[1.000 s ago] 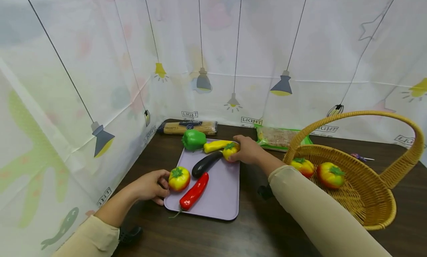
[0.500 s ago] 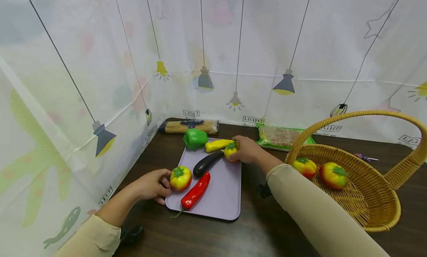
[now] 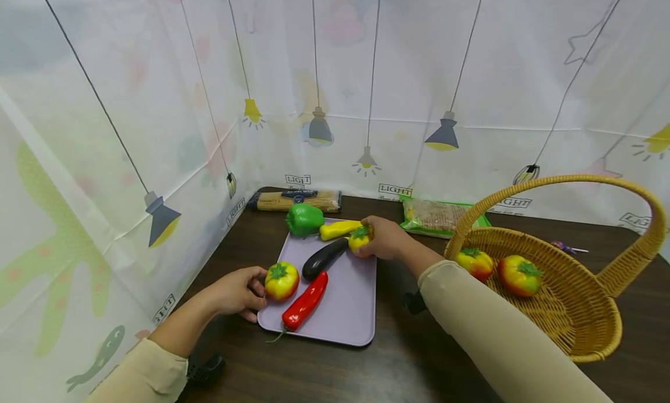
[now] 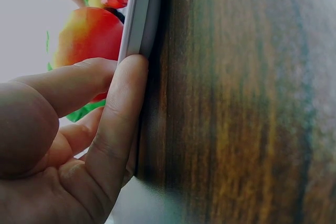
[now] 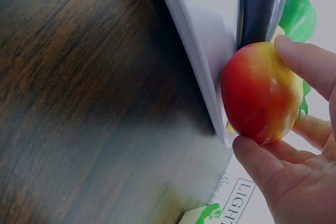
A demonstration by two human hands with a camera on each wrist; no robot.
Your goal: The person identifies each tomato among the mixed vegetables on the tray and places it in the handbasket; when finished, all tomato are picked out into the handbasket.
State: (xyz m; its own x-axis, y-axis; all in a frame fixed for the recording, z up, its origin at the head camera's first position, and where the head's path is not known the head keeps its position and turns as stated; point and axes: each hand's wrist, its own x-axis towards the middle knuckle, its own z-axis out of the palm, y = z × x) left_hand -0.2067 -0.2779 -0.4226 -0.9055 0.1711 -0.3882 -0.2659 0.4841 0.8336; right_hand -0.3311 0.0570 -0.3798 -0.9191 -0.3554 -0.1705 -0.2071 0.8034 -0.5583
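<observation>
Vs. 1 s ago, v. little change: R hand (image 3: 386,237), pinching a tomato (image 3: 358,246), sits a touch nearer the eggplant (image 3: 324,259) at the tray's (image 3: 348,301) far R corner, so placing prob. isn't done. L hand (image 3: 238,289): fingers bent at tray's L edge; can't tell if pinching. Count: 4 tomatoes (held one, other tray tomato (image 3: 281,282), 2 in basket (image 3: 576,286)), 1 eggplant, 1 yellow pepper (image 3: 340,229), 1 green pepper (image 3: 305,220), 1 red chili (image 3: 305,302), 1 pasta pack (image 3: 309,200), 1 bag (image 3: 434,215), 1 lollipop (image 3: 565,248).
</observation>
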